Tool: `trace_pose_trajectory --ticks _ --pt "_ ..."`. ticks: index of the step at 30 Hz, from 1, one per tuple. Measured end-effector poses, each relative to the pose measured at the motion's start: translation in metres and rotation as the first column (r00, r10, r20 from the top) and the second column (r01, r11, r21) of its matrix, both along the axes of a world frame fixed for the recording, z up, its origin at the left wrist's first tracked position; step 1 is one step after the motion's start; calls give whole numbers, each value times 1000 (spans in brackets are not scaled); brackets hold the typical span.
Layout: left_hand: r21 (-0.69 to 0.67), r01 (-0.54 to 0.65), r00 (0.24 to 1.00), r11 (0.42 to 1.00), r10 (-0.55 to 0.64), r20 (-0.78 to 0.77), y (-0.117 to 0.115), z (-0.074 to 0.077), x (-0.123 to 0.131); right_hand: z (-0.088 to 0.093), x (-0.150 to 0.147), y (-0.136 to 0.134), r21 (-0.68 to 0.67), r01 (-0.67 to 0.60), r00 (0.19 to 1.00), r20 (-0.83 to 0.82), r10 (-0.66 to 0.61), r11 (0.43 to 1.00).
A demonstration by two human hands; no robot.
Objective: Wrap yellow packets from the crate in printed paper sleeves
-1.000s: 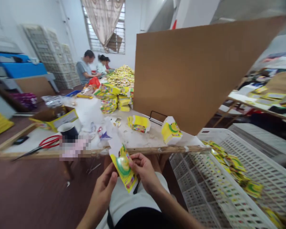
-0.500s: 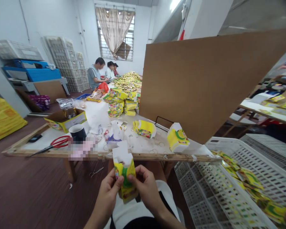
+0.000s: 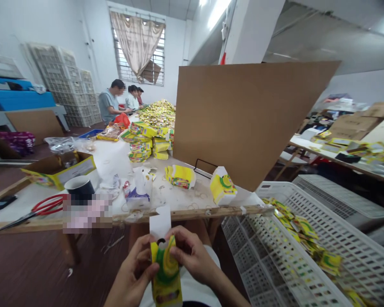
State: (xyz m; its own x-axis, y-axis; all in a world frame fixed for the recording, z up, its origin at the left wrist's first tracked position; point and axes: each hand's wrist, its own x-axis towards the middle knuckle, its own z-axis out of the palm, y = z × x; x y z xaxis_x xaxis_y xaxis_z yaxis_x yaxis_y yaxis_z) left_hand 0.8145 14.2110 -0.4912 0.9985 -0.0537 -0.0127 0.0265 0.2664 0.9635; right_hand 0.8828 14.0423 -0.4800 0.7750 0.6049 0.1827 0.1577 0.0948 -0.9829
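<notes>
A small yellow and green printed carton (image 3: 166, 273) is held upright over my lap, its white top flap (image 3: 160, 222) standing up and its mouth open. My left hand (image 3: 137, 266) grips its left side, thumb on the printed front. On the other side my right hand (image 3: 188, 253) pinches the upper right edge between thumb and fingers. What lies inside the carton is mostly hidden. Just beyond, on the table (image 3: 166, 200), are a bundle of flat yellow cartons (image 3: 180, 176) and another bundle (image 3: 223, 187) standing nearer the right corner.
Red-handled scissors (image 3: 48, 207), a dark mug (image 3: 80, 190) and an open box (image 3: 60, 170) are on the left. Stacked cartons (image 3: 142, 143) stand farther back. A cardboard sheet (image 3: 243, 123) rises behind. At right sits a white crate (image 3: 269, 251) holding yellow packs. Co-workers (image 3: 110, 102) sit beyond.
The view has turned to the right. The carton is now lower and closer to me, and my right hand has shifted up to its top edge.
</notes>
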Motion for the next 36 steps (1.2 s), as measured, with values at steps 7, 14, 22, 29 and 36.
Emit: trace_pose_trajectory --ticks 7,14,22,29,36 --pt "-5 -82 997 997 82 2 -10 0 -7 -1 -3 1 5 173 978 115 -172 985" --pt "256 -91 996 962 81 47 4 -10 -5 3 5 -7 0 212 959 192 -208 977" --pt "159 -13 1000 987 12 9 3 -3 -4 6 5 6 -381 200 962 251 -107 903" --pt "77 -1 1000 997 2 -20 5 -3 -1 -2 5 14 -339 90 988 151 -40 936" --pt "80 -39 999 996 41 -19 9 3 -2 1 11 10 -230 64 987 157 -28 971"
